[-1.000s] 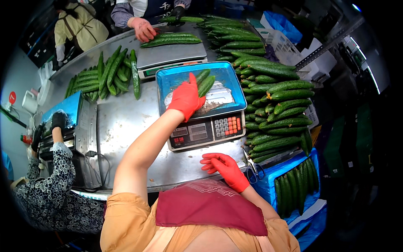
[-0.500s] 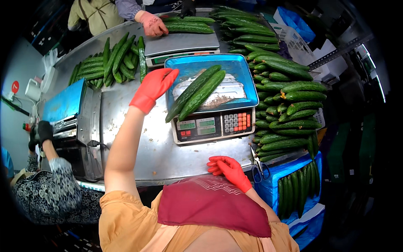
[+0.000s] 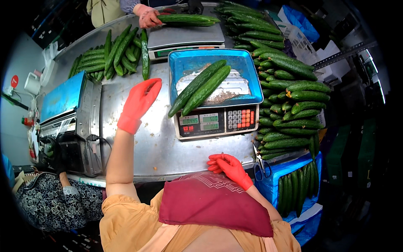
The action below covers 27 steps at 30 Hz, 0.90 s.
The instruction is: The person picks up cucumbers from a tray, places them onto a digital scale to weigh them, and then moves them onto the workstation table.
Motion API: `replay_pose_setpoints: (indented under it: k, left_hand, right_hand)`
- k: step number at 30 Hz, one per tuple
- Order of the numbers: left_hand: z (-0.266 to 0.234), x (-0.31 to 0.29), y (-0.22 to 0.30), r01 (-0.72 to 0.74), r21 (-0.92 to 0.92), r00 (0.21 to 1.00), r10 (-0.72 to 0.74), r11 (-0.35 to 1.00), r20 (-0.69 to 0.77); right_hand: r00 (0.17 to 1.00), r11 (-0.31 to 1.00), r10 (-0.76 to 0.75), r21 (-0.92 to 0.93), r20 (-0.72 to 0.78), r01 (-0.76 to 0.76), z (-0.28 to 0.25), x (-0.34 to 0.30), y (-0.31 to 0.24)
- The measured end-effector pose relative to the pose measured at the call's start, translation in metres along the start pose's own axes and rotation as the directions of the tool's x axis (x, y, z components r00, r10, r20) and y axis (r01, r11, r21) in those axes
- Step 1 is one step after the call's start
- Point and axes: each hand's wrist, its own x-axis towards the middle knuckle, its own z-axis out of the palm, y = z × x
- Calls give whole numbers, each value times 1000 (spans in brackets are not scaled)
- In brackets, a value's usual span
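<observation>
My left hand (image 3: 140, 103), in a red glove, is held above the steel table, left of the scale. Its fingers reach forward, a little apart from the thumb, with nothing between them. Two cucumbers (image 3: 205, 89) lie side by side and slanted on the blue tray (image 3: 245, 63) of the digital scale (image 3: 218, 122); their near ends overhang the tray's front edge. Close to my apron at the table's near edge, my right hand (image 3: 230, 168), also gloved in red, rests loosely with fingers slightly bent and holds nothing.
Cucumbers are piled on the right (image 3: 294, 96) and at the left back (image 3: 117, 54). Scissors (image 3: 262, 168) lie by the right edge, above a blue-lined crate (image 3: 275, 185) of cucumbers. Across the table, a co-worker's gloved hand (image 3: 149, 17) touches a cucumber over another scale (image 3: 184, 38). A wrapping machine (image 3: 69, 122) stands left.
My left hand has moved back and left, away from the scale's tray. The two cucumbers stay on it. My right hand has hardly moved. Fewer cucumbers show on the far scale.
</observation>
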Motion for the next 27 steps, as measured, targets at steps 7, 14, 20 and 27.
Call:
replay_pose_setpoints:
  k: [7,14,20,27]
  left_hand:
    - [30,-12,35,-193,391,977,214,900,-10]
    - [59,-64,42,-161,569,982,190,806,9]
    - [69,-45,45,-441,750,885,380,492,270]
    - [84,-26,19,-426,864,885,321,270,337]
  right_hand:
    - [1000,1000,7,-5,1,-7,1,-1,1]
    - [1000,999,8,41,-8,-7,0,0,4]
    - [999,999,30,28,9,-31,2,1,1]
    - [999,999,31,41,29,-33,-1,1,3]
